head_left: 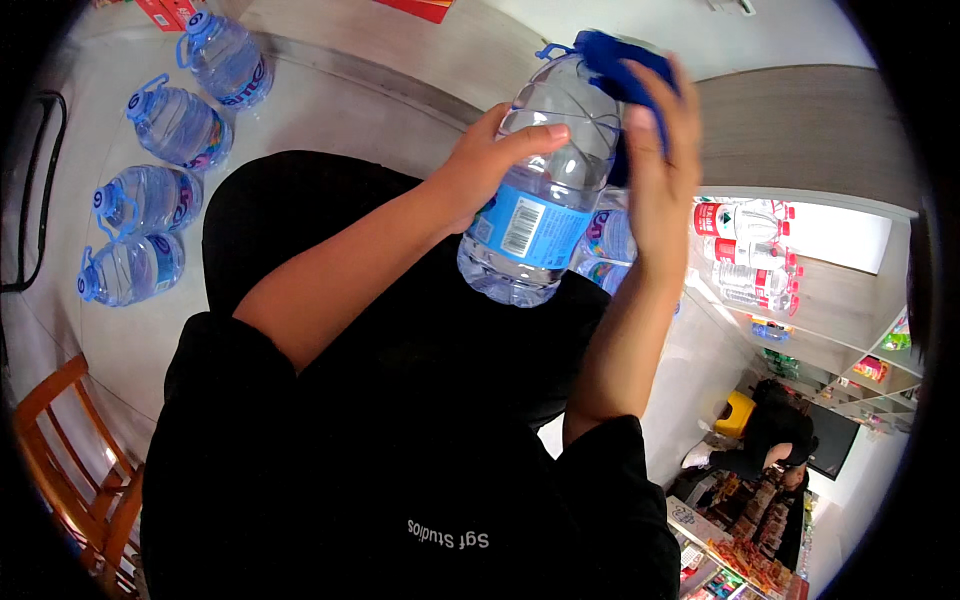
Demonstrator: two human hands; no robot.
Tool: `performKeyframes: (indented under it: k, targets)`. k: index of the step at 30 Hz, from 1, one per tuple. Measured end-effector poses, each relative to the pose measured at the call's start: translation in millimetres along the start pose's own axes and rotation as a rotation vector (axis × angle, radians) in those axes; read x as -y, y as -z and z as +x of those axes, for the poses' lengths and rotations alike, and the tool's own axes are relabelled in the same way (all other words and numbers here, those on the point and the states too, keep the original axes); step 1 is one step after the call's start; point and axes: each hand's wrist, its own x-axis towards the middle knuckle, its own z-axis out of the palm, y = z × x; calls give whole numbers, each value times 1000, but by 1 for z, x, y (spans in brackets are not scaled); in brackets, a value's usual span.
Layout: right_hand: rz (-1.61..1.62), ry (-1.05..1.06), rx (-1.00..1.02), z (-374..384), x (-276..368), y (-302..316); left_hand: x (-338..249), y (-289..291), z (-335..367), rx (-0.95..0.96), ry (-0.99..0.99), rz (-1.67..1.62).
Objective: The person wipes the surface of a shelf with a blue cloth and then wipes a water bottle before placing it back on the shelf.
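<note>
My left hand point(492, 160) grips a large clear plastic water bottle point(535, 228) round its side, with the thumb across the front. The bottle has a blue label, holds water and leans to the right in front of my lap. A blue carrying handle point(552, 50) shows at its top. My right hand point(660, 150), slightly blurred, has a dark blue cloth point(612, 62) pressed against the bottle's upper right side and neck. The cloth hides the bottle's cap.
Several similar large bottles point(178, 125) stand in a row on the floor at left. More bottles point(606, 240) are partly hidden behind the held one. A wooden chair point(75, 460) is lower left. Shelves point(840, 290) hold red-capped bottles point(750, 255). Another person point(775, 430) is near a yellow stool point(736, 412).
</note>
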Motion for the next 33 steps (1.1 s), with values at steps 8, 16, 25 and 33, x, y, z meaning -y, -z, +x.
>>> performKeyframes:
  k: [8,16,25,33]
  targets:
    - [41,44,216,-40,26,-25,5,16,11,131,159,-484]
    - [-103,62,221,-96,55,-13,-8,8,2,-156,40,-265]
    - [-42,-66,-175,-116,45,-35,-9,8,4,-124,28,-500]
    - [1071,-804,-522,-104,30,-56,-5,14,7,-41,28,-520]
